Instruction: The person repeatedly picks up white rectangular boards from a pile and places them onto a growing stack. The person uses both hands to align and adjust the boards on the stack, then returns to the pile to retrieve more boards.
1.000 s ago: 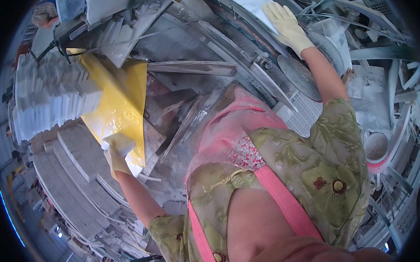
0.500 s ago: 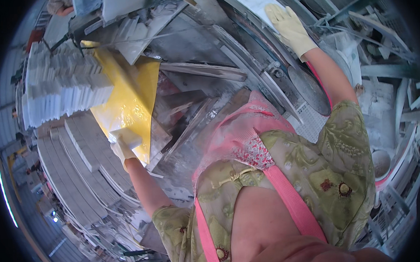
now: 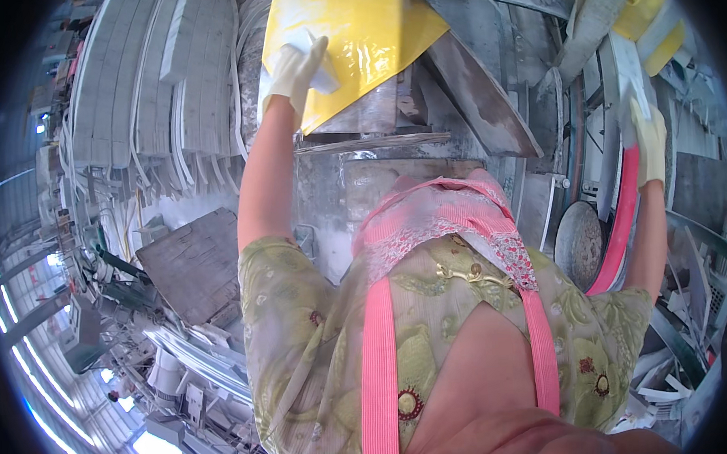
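Observation:
My left hand (image 3: pixel 294 77), in a pale cream glove, is closed around a small white stone piece (image 3: pixel 321 79), its thumb pointing up. The piece is over a wet, shiny yellow sheet (image 3: pixel 363 40) in front of me. Out to the right, my right hand (image 3: pixel 650 145), gloved the same way, has its fingers stretched forward against a long white slab (image 3: pixel 628 63). That slab lies along a narrow machine with a pink-red belt (image 3: pixel 620 216) running beside my forearm.
Stacked grey-white slabs (image 3: pixel 102 84) stand at the left. A dusty board (image 3: pixel 193 263) lies nearer on that side. A slanted plank (image 3: pixel 488 100) extends beyond the yellow sheet. At the right is a round wheel (image 3: pixel 579 246), with more yellow sheeting (image 3: pixel 642 8) at the far right.
My view and body have turned left, bringing the yellow sheet straight ahead. The left hand still grips the white piece. The right hand still touches the white slab.

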The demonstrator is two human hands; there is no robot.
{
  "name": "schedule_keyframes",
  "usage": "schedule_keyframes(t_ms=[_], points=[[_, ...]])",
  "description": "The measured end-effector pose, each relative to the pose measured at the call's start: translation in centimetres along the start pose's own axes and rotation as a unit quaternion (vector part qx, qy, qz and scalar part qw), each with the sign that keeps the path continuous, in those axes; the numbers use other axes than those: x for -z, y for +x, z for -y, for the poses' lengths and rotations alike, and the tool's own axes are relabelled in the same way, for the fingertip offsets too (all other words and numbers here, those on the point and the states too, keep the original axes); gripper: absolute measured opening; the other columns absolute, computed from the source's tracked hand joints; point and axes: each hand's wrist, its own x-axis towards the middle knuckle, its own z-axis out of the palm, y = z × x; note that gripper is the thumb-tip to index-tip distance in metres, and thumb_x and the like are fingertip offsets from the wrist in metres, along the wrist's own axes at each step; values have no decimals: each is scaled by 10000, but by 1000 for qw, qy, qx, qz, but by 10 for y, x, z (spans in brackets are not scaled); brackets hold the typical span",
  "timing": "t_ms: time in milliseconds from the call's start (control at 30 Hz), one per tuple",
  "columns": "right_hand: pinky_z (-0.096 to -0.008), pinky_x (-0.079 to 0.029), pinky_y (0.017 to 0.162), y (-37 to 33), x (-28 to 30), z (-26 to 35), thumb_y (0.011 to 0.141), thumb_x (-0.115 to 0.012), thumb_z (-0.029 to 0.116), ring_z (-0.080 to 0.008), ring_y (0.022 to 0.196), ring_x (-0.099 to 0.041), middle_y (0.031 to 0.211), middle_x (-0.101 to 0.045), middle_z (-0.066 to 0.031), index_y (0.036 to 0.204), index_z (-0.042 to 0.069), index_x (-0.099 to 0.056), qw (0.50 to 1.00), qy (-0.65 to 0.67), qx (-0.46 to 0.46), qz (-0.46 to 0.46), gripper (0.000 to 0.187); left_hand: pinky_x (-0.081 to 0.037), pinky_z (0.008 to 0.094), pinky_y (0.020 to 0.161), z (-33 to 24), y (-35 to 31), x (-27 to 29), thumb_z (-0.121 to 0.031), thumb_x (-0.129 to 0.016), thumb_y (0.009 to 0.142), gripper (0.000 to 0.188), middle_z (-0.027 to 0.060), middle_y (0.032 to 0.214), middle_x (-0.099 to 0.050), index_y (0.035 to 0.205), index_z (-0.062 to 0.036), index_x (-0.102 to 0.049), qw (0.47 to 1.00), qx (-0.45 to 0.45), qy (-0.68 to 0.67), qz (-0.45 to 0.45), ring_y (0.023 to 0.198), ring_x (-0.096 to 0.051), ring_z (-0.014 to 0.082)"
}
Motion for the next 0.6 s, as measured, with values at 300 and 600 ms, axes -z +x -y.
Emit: schedule_keyframes(t_ms=[300, 600], points=[[-296, -495, 915, -166, -217, 335, 1029, -506, 261, -125, 1008, -655, 1106, -715, -46, 1196, 29, -684, 778, 546, 176, 258, 338, -493, 506, 916, 33, 6, 3, -13, -498, 972, 513, 208, 1018, -684, 1470, -135, -510, 796, -369, 477, -57, 1097, -633, 395], [-388, -259, 1230, -179, -258, 356, 950, -581, 654, -286, 1483, -385, 1577, -444, -173, 1570, 81, -402, 798, 332, 281, 418, 863, -503, 371, 952, -14, -23, -1, -396, -784, 885, 637, 191, 1190, -646, 1225, 100, -573, 997, -32, -68, -34, 1073, -629, 262]])
